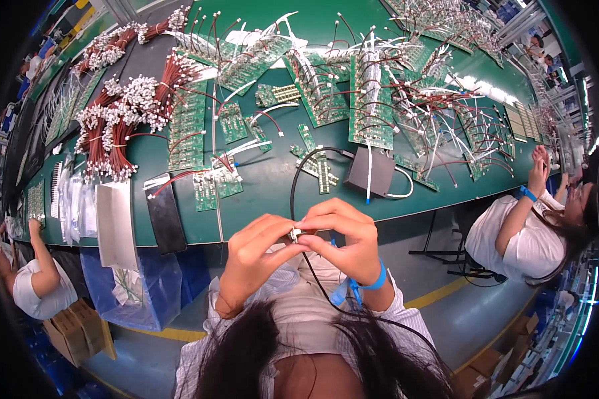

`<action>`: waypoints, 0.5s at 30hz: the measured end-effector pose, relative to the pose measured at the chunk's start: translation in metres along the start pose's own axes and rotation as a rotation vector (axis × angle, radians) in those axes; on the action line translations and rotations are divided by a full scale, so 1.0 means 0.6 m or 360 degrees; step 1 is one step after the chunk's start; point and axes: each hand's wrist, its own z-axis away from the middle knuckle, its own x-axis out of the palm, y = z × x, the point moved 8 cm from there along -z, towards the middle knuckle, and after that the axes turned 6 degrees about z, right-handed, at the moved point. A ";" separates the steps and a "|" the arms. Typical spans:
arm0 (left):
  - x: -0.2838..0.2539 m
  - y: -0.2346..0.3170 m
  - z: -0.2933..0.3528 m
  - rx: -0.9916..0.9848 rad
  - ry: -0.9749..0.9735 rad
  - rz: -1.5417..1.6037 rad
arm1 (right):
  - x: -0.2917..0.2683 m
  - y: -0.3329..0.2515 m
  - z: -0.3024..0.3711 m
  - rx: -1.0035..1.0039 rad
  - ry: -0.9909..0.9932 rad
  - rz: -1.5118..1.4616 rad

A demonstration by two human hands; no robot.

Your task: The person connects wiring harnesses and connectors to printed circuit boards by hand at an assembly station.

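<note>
Both hands meet in front of my chest, just off the table's near edge. Between the fingertips is a small white piece (295, 234) that looks like a connector; the fingers cover much of it. My left hand (261, 251) pinches it from the left. From the other side, my right hand (343, 238) closes thumb and forefinger on it, with a blue strap around the wrist. A black cable (293, 189) loops from a dark grey box (371, 173) on the table, passes at the hands and runs down over my right side.
Green circuit boards (373, 100) with wires cover the green table (259, 179). At the left lie bundles of brown wires (113, 136) with white plugs, a metal tray (116, 223) and a black holder (165, 216). A blue-lined bin (136, 299) stands below; a co-worker (526, 226) sits at the right.
</note>
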 end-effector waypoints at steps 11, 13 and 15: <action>-0.100 -0.018 0.036 -0.0397 0.0513 -0.0321 | -0.016 0.015 0.011 0.0218 0.0342 -0.0191; -0.125 -0.026 0.047 -0.0315 0.0579 0.0011 | -0.021 0.014 0.000 0.0179 0.0405 -0.0212; -0.117 -0.025 0.046 -0.0337 0.0512 0.0243 | -0.004 -0.017 -0.027 -0.0147 0.0352 0.0181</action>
